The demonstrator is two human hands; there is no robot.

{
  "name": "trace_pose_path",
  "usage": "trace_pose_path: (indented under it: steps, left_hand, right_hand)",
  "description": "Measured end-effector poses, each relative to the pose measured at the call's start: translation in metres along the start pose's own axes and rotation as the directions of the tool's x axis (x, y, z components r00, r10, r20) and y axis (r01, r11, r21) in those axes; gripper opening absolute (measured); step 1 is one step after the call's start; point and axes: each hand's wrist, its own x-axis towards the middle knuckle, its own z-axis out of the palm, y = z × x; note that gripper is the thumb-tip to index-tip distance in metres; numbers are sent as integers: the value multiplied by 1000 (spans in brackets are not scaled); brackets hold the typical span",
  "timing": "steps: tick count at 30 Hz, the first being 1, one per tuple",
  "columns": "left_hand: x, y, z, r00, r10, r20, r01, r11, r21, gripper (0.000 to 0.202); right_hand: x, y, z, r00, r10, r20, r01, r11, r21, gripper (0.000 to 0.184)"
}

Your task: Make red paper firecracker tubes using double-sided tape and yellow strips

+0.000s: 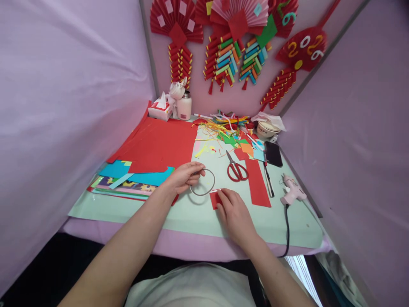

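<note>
My left hand (189,175) pinches the upper left part of a thin ring (213,184), which is held tilted just over the table. To its right, my right hand (234,209) has its fingers closed at a small red paper piece (214,201) with a pale strip along its top edge. The fingers cover the paper's right side. Beyond my right hand lie red-handled scissors (236,169), blades pointing away from me. A long red paper strip (258,183) lies right of the scissors.
A glue gun (292,190) with a black cord, a phone (273,154) and a dark pen-like tool (269,181) lie at the right. Large red sheets (159,140) cover the left. Behind are coloured paper scraps (230,138), a white bottle (184,106) and a tissue box (160,111).
</note>
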Motion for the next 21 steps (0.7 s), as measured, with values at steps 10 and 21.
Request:
trace_pose_path:
  steps: [10,21]
  left_hand:
    - [0,2,-1,1000,14,4,-14,1000,10,20]
    - [-2,4,-3,999,39,-7,-38,999,38,18]
  right_hand:
    - [10,-15,0,991,57,120,-35,983,-183,37]
    - [18,-19,4,993,78,83,-60,977,-204,38]
